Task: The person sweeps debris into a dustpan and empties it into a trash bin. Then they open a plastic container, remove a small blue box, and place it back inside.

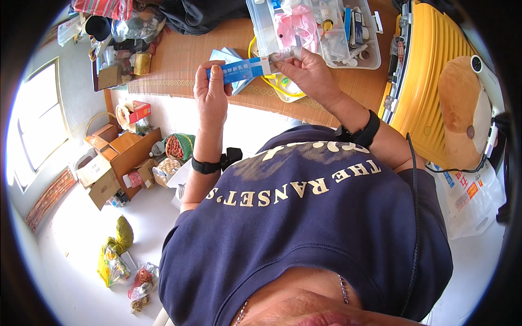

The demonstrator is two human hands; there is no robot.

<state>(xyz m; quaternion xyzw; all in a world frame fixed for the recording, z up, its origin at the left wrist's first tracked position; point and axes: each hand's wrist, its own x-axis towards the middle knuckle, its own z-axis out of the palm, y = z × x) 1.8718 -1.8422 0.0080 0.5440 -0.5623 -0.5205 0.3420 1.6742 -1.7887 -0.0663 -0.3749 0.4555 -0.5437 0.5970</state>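
Note:
My left hand (213,83) grips a slim blue-and-white carton (240,70) by its left end, with the thumb on its printed face. At the carton's right end, my right hand (308,71) pinches a whitish, crumpled tube (285,53) in its fingers. Whether part of the tube sits inside the carton cannot be told. Below the hands, light-blue flat boxes (228,54) lie on a woven mat (175,61), partly covered by the carton. Just beyond my right hand is a clear plastic storage box (377,53) with compartments, holding a pink bag (297,26), small bottles and cartons.
A white tray with yellow edging (287,97) lies under my right hand. A yellow suitcase (424,93) stands at right, a plush toy (463,110) against it. Dark cloth (200,16) lies at the far edge. Cardboard boxes (98,173) and bags (116,265) occupy the floor at left.

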